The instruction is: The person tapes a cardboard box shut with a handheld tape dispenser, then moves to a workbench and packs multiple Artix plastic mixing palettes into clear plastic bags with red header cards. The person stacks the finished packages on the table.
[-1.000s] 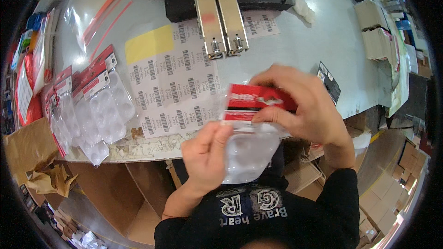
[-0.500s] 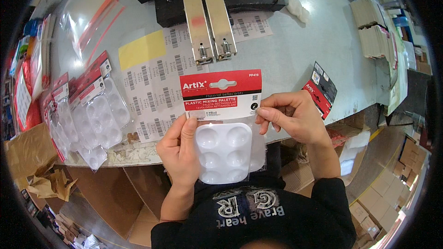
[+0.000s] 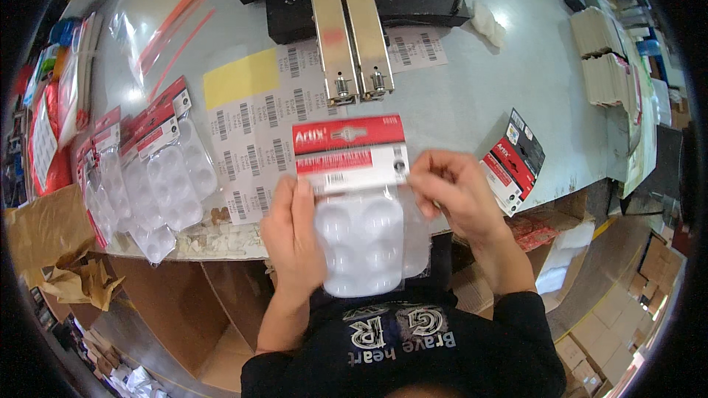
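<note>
Palette pack (image 3: 359, 249): header card (image 3: 350, 153) pinched at nine o'clock by the left hand (image 3: 295, 243); right hand (image 3: 461, 195) at three o'clock, hold unconfirmed owing to blur. Pack hangs over the table's (image 3: 442, 103) six o'clock edge; a loosened pinch could drop it, or the second pack (image 3: 417, 247) behind.

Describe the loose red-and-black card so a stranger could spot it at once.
Find the pale worktable, then its near edge just right of the right hand. The slanted red, black and white header card lies there by itself. Unlike the palette pack in the left hand and the overlapping palette packs at far left, it shows no palette attached.
</note>
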The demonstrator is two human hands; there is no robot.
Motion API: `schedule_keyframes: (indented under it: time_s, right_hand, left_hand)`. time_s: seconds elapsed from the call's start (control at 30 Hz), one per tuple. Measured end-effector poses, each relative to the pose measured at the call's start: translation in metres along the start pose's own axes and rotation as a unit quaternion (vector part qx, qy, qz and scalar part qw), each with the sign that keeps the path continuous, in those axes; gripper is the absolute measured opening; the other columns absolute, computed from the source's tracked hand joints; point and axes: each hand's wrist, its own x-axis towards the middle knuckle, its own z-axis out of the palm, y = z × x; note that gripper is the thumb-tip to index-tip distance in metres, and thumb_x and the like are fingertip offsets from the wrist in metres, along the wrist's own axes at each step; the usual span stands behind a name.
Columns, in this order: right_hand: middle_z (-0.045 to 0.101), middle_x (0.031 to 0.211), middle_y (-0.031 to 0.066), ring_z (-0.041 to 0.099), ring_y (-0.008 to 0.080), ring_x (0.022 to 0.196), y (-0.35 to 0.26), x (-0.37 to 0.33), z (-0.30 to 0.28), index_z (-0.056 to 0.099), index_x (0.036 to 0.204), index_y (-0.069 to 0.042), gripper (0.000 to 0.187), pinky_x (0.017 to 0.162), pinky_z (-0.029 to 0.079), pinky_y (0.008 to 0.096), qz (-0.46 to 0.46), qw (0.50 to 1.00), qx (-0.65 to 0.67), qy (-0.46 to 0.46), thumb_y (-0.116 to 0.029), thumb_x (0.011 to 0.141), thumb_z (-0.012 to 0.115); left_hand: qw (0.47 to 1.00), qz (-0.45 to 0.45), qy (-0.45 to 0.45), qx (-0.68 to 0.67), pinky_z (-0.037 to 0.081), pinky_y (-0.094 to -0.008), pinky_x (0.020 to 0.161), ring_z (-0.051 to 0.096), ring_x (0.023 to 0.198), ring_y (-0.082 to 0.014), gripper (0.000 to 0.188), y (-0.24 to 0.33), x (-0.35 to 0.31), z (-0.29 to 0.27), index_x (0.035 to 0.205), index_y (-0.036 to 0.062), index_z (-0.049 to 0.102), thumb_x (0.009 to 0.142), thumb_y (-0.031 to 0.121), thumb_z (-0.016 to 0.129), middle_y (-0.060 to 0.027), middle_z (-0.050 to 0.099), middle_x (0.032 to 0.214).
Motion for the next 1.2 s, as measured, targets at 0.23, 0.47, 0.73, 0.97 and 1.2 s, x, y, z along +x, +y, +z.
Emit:
schedule_keyframes:
  time_s: [0.23, 0.47, 0.73, 0.97, 1.2]
  right_hand:
    - [0.055, 0.062, 0.0011, 0.048, 0.0075, 0.051, 0.017, 0.064, 0.007, 0.061, 0.081, -0.001, 0.011, 0.048, 0.036, 0.0219, -0.097, 0.985, 0.091, 0.112, -0.011, 0.086, 0.061]
    - [0.059, 0.065, 0.0032, 0.051, 0.0078, 0.054, 0.015, 0.059, 0.006, 0.063, 0.082, 0.001, 0.011, 0.05, 0.041, 0.0222, -0.117, 0.985, 0.064, 0.114, -0.01, 0.086, 0.062]
    - [0.058, 0.066, 0.0026, 0.052, 0.0077, 0.055, 0.02, 0.062, 0.001, 0.063, 0.083, 0.001, 0.012, 0.051, 0.041, 0.0221, -0.131, 0.983, 0.059, 0.115, -0.011, 0.086, 0.062]
    - [0.064, 0.077, 0.0063, 0.06, 0.011, 0.069, 0.007, 0.049, -0.021, 0.064, 0.101, 0.002, 0.025, 0.065, 0.047, 0.0243, -0.195, 0.947, -0.2, 0.156, -0.013, 0.082, 0.067]
    - [0.037, 0.144, 0.0211, 0.039, 0.0336, 0.131, 0.018, -0.029, -0.115, 0.032, 0.14, 0.002, 0.115, 0.106, 0.028, 0.0437, -0.124, 0.726, -0.624, 0.262, -0.051, 0.051, 0.082]
  left_hand:
    - [0.993, -0.008, 0.002, -0.117, 0.038, -0.0228, 0.066, 0.041, 0.07, -0.0075, 0.028, -0.033, 0.065, 0.026, 0.081, 0.0011, 0.05, 0.099, 0.021, 0.045, 0.0001, 0.048, 0.073]
    - [0.995, -0.011, -0.003, -0.099, 0.037, -0.0224, 0.066, 0.04, 0.069, -0.0069, 0.029, -0.027, 0.061, 0.026, 0.08, 0.0019, 0.05, 0.1, 0.021, 0.044, 0.0006, 0.048, 0.071]
    - [0.991, 0.024, -0.001, -0.135, 0.037, -0.0221, 0.064, 0.04, 0.068, -0.0068, 0.029, -0.033, 0.067, 0.027, 0.079, 0.0021, 0.05, 0.1, 0.022, 0.045, 0.0011, 0.048, 0.07]
    - [0.998, 0.043, 0.018, 0.039, 0.041, -0.0295, 0.068, 0.051, 0.073, -0.0141, 0.027, -0.039, 0.064, 0.01, 0.087, 0.001, 0.057, 0.098, 0.022, 0.046, -0.0043, 0.057, 0.077]
    - [0.89, 0.108, 0.237, 0.374, 0.042, -0.0358, 0.076, 0.052, 0.085, -0.0272, 0.021, -0.02, 0.038, -0.065, 0.1, -0.0001, 0.056, 0.086, 0.016, 0.06, -0.0141, 0.052, 0.095]
